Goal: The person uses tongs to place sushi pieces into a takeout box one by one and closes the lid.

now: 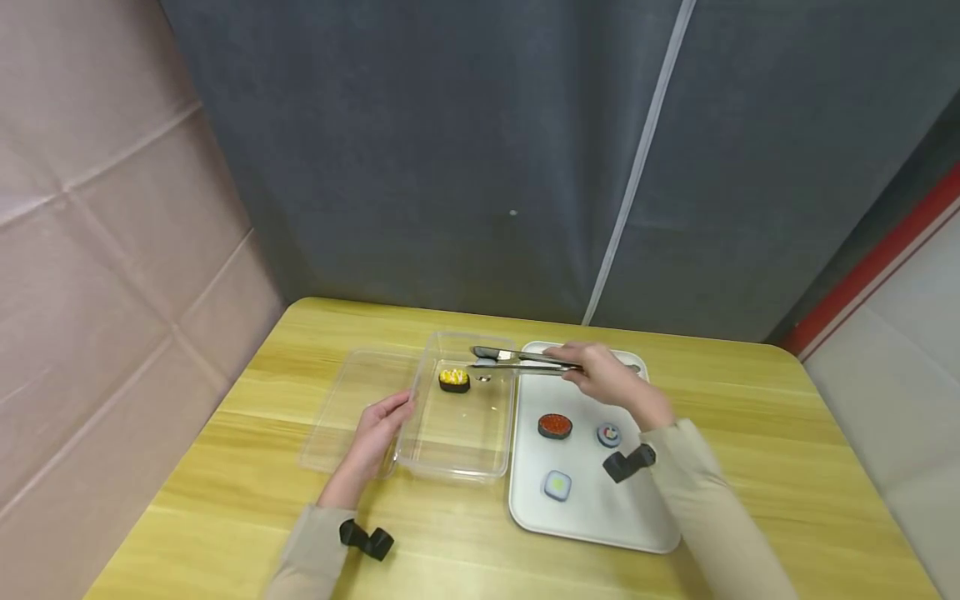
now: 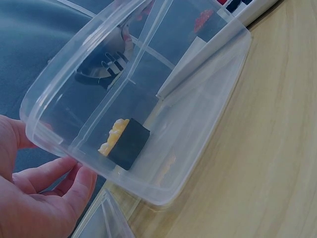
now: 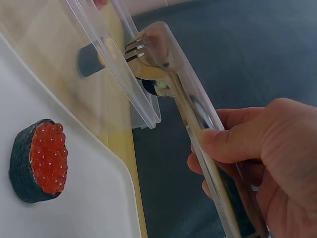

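A clear plastic container [image 1: 459, 433] stands on the wooden table, with a corn-topped sushi piece [image 1: 453, 380] at its far end. My left hand [image 1: 378, 427] pinches the container's left rim [image 2: 54, 148], thumb over the edge and fingers outside. The corn sushi [image 2: 124, 144] lies just past those fingers. My right hand [image 1: 592, 372] grips metal tongs [image 1: 510, 360], whose tips hover over the container's far right corner with nothing between them. In the right wrist view the toothed tong tips [image 3: 141, 49] show beyond the container wall [image 3: 124, 84].
A white tray [image 1: 600, 517] to the right of the container holds a red roe sushi [image 1: 555, 426], a small roll [image 1: 608, 434] and a square piece [image 1: 557, 485]. The container's clear lid [image 1: 348, 408] lies to its left. A grey curtain hangs behind the table.
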